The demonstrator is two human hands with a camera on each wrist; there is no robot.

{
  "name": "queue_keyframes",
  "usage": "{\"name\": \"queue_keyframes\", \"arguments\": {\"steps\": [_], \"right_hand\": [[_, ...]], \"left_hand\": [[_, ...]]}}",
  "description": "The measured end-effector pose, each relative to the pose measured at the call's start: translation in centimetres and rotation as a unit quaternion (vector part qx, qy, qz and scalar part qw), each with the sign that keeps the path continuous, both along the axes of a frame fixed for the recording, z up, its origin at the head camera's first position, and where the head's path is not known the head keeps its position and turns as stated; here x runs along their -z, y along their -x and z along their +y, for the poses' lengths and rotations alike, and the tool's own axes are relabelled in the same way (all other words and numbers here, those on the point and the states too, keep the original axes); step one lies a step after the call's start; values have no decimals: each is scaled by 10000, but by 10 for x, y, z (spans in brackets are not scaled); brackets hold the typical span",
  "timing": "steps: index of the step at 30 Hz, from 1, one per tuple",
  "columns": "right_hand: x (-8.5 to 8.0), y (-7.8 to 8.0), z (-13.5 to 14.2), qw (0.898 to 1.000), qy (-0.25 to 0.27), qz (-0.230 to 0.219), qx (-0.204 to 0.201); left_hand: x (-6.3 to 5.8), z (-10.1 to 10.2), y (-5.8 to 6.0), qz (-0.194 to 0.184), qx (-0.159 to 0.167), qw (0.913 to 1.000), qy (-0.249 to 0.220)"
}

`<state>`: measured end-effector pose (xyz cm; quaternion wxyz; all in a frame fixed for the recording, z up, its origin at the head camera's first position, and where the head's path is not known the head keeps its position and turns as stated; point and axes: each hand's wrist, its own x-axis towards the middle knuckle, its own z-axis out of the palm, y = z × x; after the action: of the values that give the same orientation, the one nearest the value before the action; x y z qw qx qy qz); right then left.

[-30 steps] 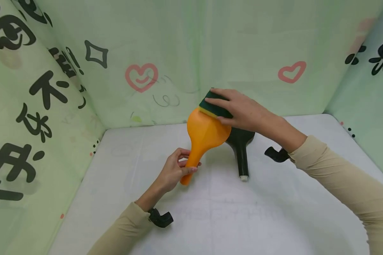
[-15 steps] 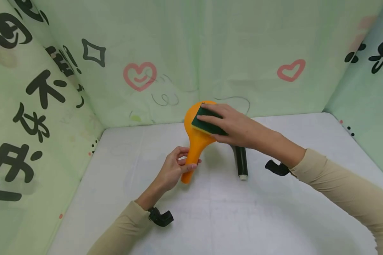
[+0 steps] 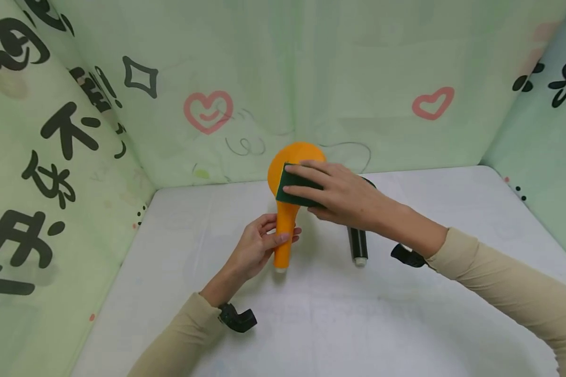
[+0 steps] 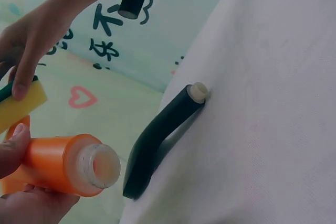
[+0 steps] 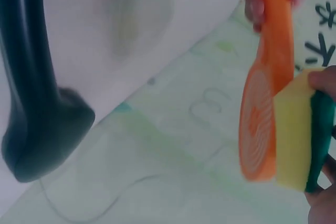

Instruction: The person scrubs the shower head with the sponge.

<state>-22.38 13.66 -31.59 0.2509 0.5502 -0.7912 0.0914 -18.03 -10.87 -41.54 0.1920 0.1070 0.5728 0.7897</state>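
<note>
An orange handheld shower head (image 3: 283,162) is held by its handle in my left hand (image 3: 250,248), fingers and thumb around it. It stands nearly upright, and the pale threaded end (image 4: 105,166) of the handle points at the left wrist camera. My right hand (image 3: 349,196) grips a yellow sponge with a green scouring side (image 5: 296,135). The sponge's yellow foam lies against the back of the shower head, near where head meets handle. In the right wrist view, the ringed spray face (image 5: 255,124) points away from the sponge.
A black shower head (image 3: 358,245) lies on the white table (image 3: 339,324) behind and below my right hand, its head partly covered in the head view. Green printed curtains (image 3: 358,68) surround the table at the back and sides.
The orange shower head has turned more upright, and the end of its handle now shows. My right hand has moved the sponge left and down across its back. The black shower head stays put.
</note>
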Motion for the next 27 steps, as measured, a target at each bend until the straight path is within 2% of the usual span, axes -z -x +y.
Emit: {"name": "queue_keyframes", "arguments": {"steps": [5,8,11,16,21,24,27], "right_hand": [[-9,22,16,9944,771,-630,367],[-9,29,22,9883,997,-973,620],[-6,29,22,9868,1053,-1070,613],[4,19,14,9923,987,-746,46],[16,5,2,9977,345,-61,-586],[18,-2,-2,9964,-3,418,-743],[15,-4,-2,9949,-37,669,-761]], "left_hand": [[0,-1,0,-75,61,9994,-328],[3,-2,1,-105,82,9995,-274],[5,-4,1,-75,60,10000,-21],[9,-9,2,37,126,9998,175],[11,-11,3,74,339,9993,118],[12,-11,3,106,488,9987,99],[11,-13,4,268,638,9974,187]]}}
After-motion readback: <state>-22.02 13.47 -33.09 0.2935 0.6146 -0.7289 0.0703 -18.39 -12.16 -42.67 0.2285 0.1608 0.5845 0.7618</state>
